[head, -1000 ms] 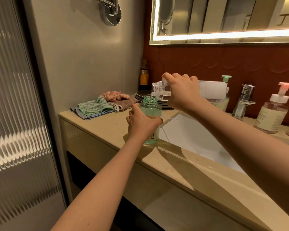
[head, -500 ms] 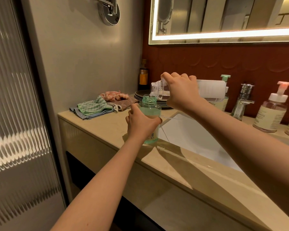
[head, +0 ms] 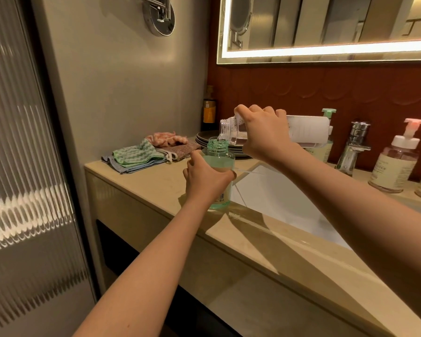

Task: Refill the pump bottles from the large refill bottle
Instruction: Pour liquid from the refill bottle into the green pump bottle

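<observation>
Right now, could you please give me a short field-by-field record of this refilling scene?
left hand: grips green bottle, upright on counter, pump off.
right hand: holds large refill bottle tipped sideways, mouth over the green bottle's neck.
beside: white sink basin, faucet, pink-pump bottle.
far left: folded cloths.

Head view, my sole feed: worn wide-angle camera, facing forward and down at close range onto left hand point(head: 206, 182), right hand point(head: 265, 136), desk point(head: 153, 188), sink point(head: 284, 203); mirror point(head: 326, 25) along top edge.
</observation>
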A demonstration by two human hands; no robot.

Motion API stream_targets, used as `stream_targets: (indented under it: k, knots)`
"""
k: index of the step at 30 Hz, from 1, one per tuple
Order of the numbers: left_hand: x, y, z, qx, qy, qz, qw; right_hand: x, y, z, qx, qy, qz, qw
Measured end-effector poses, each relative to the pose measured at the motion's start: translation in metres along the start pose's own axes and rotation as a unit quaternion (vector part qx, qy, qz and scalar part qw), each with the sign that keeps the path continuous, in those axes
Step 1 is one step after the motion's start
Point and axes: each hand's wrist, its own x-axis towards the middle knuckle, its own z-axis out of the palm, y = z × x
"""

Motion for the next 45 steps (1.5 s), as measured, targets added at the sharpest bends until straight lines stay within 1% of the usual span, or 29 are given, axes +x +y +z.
stream_targets:
  k: [45]
  knots:
    - [0.0007, -0.0004, -0.0003, -0.005, -0.002, -0.004, 1.0, 0.0002, -0.0011, -0.0004, -0.009, -0.001, -0.002, 1.0]
